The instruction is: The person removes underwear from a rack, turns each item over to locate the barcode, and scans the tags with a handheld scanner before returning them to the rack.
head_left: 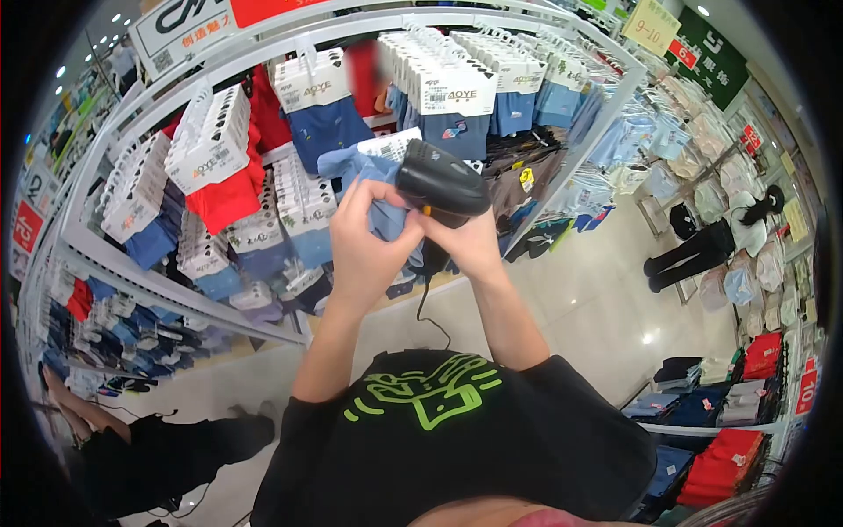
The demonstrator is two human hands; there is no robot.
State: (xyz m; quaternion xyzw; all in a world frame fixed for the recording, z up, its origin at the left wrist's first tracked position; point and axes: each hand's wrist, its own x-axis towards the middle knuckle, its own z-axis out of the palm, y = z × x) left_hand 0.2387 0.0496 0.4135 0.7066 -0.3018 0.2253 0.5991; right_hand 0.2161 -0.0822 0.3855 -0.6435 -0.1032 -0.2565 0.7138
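Note:
My right hand grips a black handheld barcode scanner, its cable hanging down toward my black shirt. The scanner's head points at the white card label of a light blue folded garment. My left hand holds that garment up by its lower part, right beside the scanner. Both hands are raised in front of a white display rack hung with packaged clothing.
The rack carries rows of carded blue and red garments. A person in black crouches at the lower left. Another person in black stands at the right by a wall of hanging clothes. Shelves of folded clothes stand at the lower right.

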